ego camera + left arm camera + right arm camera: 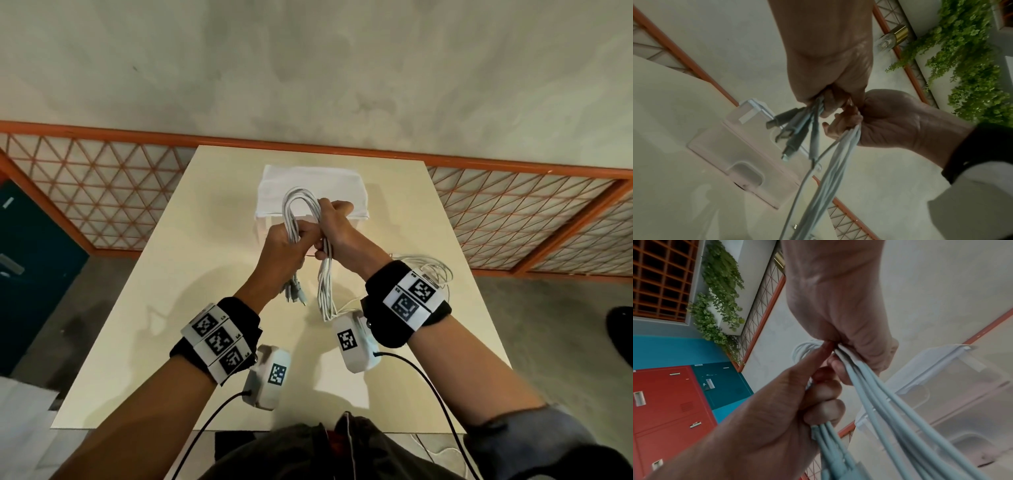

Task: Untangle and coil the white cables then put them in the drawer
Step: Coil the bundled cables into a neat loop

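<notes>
Holding: both hands gripped one bundle of white cables (297,209) above the table (191,260), on the person's side of the drawer unit (310,190).
Hands, count: two, each with a marker band on the wrist.
Left hand (282,246): fingers curled round one leg of the bundle; in the left wrist view four connector ends (791,134) hung out below its fist.
Right hand (337,228): fingers and thumb curled round the other leg; the strands (875,395) ran out below the fist toward the table.
Cable groups, count: two, namely the held bundle, looped over in an arch above the hands, and a loose tangle (433,270) on the table, right of the drawer unit and nearer the person.
Strands in the bundle: several; an exact count could not be made where they overlapped.
Drawer unit, count: one, translucent, with a white cloth (308,185) folded on top; it stood at the far end of the table.
Drawer front (748,164): shut, with one recessed handle.
Hidden: the right wrist band covered part of the loose tangle; the hands and arch covered the drawer front in the head view.
Hard to make out: whether the bundle's lower end joined the tangle.
Pose: both forearms reached forward, fists close together, knuckles nearly touching.
</notes>
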Motion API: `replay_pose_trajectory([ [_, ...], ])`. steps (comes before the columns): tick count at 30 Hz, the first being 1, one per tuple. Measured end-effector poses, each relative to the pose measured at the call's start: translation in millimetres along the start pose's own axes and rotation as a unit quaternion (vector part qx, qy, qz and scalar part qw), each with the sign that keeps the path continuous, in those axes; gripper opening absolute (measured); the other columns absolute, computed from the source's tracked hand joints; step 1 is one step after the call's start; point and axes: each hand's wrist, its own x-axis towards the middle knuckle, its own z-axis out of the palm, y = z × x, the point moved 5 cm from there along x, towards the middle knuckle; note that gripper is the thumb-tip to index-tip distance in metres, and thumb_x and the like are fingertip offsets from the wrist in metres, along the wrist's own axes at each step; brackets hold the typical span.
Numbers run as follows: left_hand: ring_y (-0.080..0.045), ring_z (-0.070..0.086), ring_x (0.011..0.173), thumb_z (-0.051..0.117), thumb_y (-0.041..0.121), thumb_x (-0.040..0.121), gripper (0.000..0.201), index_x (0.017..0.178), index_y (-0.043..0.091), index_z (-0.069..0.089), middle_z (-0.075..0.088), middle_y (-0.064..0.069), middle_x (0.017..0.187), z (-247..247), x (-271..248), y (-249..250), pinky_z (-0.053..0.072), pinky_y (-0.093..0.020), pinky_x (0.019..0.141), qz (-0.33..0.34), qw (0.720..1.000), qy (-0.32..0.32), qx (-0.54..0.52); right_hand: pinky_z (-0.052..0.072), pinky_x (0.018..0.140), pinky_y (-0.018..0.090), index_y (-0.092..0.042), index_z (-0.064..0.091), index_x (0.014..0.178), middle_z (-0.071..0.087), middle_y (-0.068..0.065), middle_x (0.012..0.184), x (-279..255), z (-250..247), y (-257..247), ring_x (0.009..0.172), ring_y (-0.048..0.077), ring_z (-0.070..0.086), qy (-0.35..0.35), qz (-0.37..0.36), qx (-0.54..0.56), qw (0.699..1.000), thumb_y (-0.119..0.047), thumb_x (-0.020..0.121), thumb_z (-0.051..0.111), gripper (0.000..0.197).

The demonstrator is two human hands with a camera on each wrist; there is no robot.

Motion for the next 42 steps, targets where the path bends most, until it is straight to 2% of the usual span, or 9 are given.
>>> replay_pose_trajectory([
  [4, -0.004, 0.041, 0.035, 0.053, 0.012, 0.095, 0.031, 0.064, 0.009, 0.054, 0.052, 0.010, 0.041, 0, -1, 11, 0.032, -0.013, 0.041, 0.047, 0.999, 0.016, 0.002, 0.041, 0.042, 0.022, -0.012, 0.024, 0.117, 0.057, 0.014, 0.082, -3, 4, -1, 0.040, 0.012, 0.046, -0.018, -0.017, -0.009, 1.000, -0.058, 0.095, 0.026, 0.051],
  [7, -0.004, 0.040, 0.033, 0.050, 0.015, 0.097, 0.032, 0.067, 0.007, 0.051, 0.047, 0.010, 0.037, -4, -2, 20, 0.033, -0.013, 0.040, 0.079, 0.997, 0.023, -0.005, 0.043, 0.043, 0.020, -0.010, 0.054, 0.114, 0.060, 0.014, 0.071, -13, 7, -2, 0.040, 0.012, 0.050, -0.078, -0.073, -0.077, 0.991, -0.067, 0.091, 0.009, 0.076],
  [11, -0.004, 0.026, 0.036, 0.052, 0.025, 0.097, 0.026, 0.074, 0.017, 0.061, 0.030, 0.012, 0.038, -36, 14, 12, 0.024, -0.019, 0.040, 0.065, 0.987, 0.130, -0.062, 0.037, 0.049, 0.024, -0.013, 0.051, 0.073, 0.053, 0.004, 0.054, -35, 8, 11, 0.039, 0.010, 0.042, -0.135, -0.124, -0.194, 0.964, -0.059, 0.096, 0.013, 0.064],
  [16, -0.008, 0.031, 0.044, 0.051, 0.027, 0.097, 0.027, 0.073, 0.019, 0.061, 0.036, 0.011, 0.044, -42, 18, 8, 0.029, -0.023, 0.047, 0.050, 0.980, 0.172, -0.089, 0.040, 0.069, 0.035, -0.012, 0.049, 0.087, 0.046, -0.009, 0.059, -50, 18, 5, 0.058, 0.010, 0.048, -0.072, -0.269, -0.254, 0.926, -0.038, 0.102, 0.025, 0.039],
  [21, 0.001, 0.040, 0.048, 0.048, 0.029, 0.098, 0.032, 0.069, 0.019, 0.056, 0.042, 0.007, 0.060, -31, 18, 4, 0.035, -0.012, 0.052, 0.011, 0.981, 0.162, -0.105, 0.044, 0.073, 0.045, -0.018, 0.040, 0.088, 0.058, 0.006, 0.074, -55, 32, 4, 0.070, 0.028, 0.053, -0.105, -0.310, -0.312, 0.892, -0.035, 0.102, 0.026, 0.026],
  [27, 0.001, 0.048, 0.049, 0.046, 0.030, 0.098, 0.032, 0.071, 0.016, 0.053, 0.051, 0.009, 0.059, -21, 17, 1, 0.041, -0.011, 0.053, -0.031, 0.984, 0.078, -0.160, 0.047, 0.073, 0.051, -0.040, 0.034, 0.086, 0.059, 0.001, 0.068, -55, 31, 11, 0.067, 0.030, 0.056, -0.093, -0.313, -0.301, 0.896, -0.040, 0.101, 0.026, 0.017],
  [30, -0.002, 0.039, 0.042, 0.042, 0.031, 0.100, 0.031, 0.074, 0.017, 0.051, 0.045, 0.012, 0.047, -21, 21, 0, 0.034, -0.015, 0.047, -0.044, 0.982, 0.059, -0.171, 0.048, 0.075, 0.050, -0.045, 0.036, 0.079, 0.059, 0.007, 0.071, -53, 28, 10, 0.068, 0.028, 0.056, -0.114, -0.291, -0.294, 0.903, -0.041, 0.101, 0.027, 0.024],
  [35, -0.002, 0.035, 0.037, 0.041, 0.031, 0.101, 0.032, 0.073, 0.018, 0.049, 0.040, 0.010, 0.041, -41, 32, 5, 0.033, -0.015, 0.041, -0.019, 0.965, 0.133, -0.225, 0.039, 0.053, 0.019, -0.019, 0.049, 0.091, 0.047, 0.001, 0.061, -60, 25, 20, 0.047, 0.011, 0.041, -0.251, -0.201, -0.258, 0.911, -0.043, 0.101, 0.025, 0.036],
  [42, -0.006, 0.037, 0.043, 0.036, 0.027, 0.102, 0.036, 0.070, 0.016, 0.044, 0.034, 0.011, 0.042, -65, 32, 14, 0.045, -0.021, 0.049, 0.017, 0.955, 0.160, -0.249, 0.030, 0.048, 0.015, -0.014, 0.054, 0.096, 0.035, -0.003, 0.063, -62, 10, 46, 0.050, 0.008, 0.031, -0.333, -0.114, -0.264, 0.898, -0.049, 0.099, 0.026, 0.045],
])
